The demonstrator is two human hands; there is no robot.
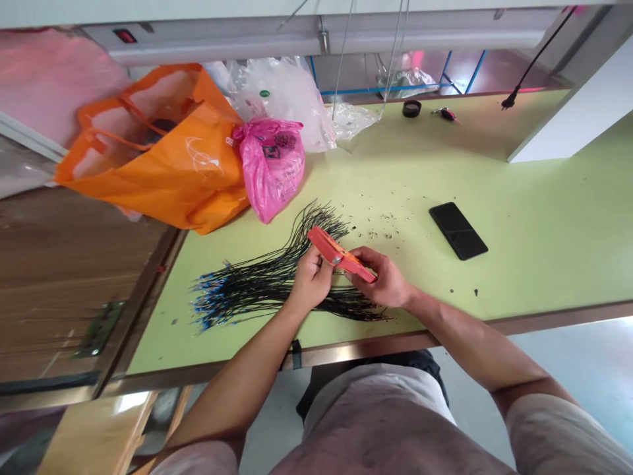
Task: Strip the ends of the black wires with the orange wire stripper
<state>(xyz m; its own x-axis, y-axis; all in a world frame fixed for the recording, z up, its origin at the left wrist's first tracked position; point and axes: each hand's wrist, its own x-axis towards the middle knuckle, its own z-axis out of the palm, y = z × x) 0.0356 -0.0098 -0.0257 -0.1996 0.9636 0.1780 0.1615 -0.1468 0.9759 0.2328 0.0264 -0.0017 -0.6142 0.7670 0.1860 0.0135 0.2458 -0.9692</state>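
My right hand (383, 277) is wrapped around the handle end of a red plier-like tool (337, 256), which looks like a wire stripper. The tool lies slantwise above the table, its broad head toward the upper left. Close under that head is my left hand (312, 280), fingers closed in a pinch; what they hold is hidden. Beneath both hands, a bundle of thin black wires (267, 277) is spread on the table. Many wires have blue ends at the left. Part of the bundle bends up behind the tool, and another part runs right under my hands.
Small cut bits (388, 234) are scattered beyond the tool. A black phone (458, 230) lies to the right. At the back left are an orange bag (198, 171) and a tied pink plastic bag (274, 168). A black ring (411, 109) and keys (447, 114) lie farther back.
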